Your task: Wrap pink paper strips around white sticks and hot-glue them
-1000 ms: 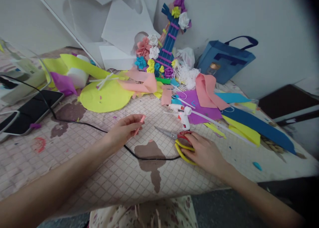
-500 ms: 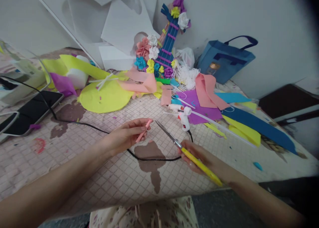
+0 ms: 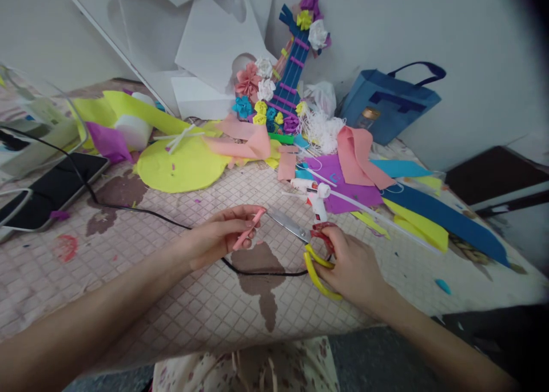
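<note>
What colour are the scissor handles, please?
Yellow handles with red trim on the scissors, head view.

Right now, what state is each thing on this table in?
left hand: shut on pink strip
right hand: fingers through scissors handles
scissors: held, blade tips at the pink strip
glue gun: lying on its side, untouched
blue bag: upright
tablet: flat, screen dark

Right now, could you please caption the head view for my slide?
Left hand pinches a pink strip; right hand holds yellow-handled scissors beside it.
</note>
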Available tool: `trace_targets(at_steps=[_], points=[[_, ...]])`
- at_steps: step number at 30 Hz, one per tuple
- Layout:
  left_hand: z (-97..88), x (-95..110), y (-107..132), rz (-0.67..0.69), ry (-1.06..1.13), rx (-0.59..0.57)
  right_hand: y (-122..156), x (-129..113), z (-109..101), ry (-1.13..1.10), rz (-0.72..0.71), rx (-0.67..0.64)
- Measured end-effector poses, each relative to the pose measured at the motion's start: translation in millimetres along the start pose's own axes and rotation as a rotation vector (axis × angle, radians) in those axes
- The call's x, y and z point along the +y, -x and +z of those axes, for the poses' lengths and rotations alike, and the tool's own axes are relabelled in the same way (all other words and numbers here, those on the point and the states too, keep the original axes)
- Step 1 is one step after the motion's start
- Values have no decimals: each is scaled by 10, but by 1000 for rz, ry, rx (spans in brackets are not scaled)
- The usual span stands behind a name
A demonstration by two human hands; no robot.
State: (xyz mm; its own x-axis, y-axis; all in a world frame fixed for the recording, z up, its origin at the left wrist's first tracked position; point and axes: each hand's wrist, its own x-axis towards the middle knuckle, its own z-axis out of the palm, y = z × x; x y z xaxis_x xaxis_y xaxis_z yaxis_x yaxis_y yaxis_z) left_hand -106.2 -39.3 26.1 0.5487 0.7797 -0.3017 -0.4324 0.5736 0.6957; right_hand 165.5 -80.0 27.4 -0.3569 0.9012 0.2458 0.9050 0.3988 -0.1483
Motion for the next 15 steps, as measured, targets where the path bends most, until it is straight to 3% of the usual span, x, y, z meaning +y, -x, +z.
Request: trace_targets(at_steps=[6, 15], points=[[28, -8, 5, -30, 27, -33, -37, -28, 11, 60, -55, 78], [30, -14, 13, -41, 56, -17, -75, -65, -2, 113, -99, 95]])
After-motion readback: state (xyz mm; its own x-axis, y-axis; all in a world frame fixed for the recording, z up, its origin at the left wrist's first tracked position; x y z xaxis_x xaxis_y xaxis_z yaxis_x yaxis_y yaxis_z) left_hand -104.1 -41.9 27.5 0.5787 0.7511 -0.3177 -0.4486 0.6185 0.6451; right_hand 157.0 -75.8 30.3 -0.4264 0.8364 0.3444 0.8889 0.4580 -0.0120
